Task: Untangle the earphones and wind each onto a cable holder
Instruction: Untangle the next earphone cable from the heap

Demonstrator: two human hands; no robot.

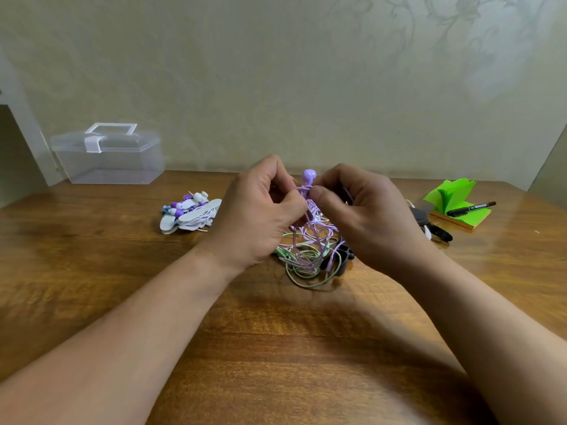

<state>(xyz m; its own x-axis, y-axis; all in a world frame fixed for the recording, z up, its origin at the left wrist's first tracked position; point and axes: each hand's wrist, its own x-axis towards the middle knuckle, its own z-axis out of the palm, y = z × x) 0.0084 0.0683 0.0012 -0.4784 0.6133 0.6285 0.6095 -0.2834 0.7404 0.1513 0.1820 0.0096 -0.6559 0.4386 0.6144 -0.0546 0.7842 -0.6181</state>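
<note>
Wooden table [92, 271], pale patterned wall [276, 72], clear plastic box [107, 157]

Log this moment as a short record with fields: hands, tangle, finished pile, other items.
left hand: pinches the cord of the purple earphone, raised above the table
right hand: pinches the same cord, close to the left hand
tangle: purple and green cords, on the table beneath the hands, partly hanging from them
finished pile: earphones on white holders, left of the hands
box: clear, lid shut, far left
notepad: green, far right, with a black pen on it
</note>
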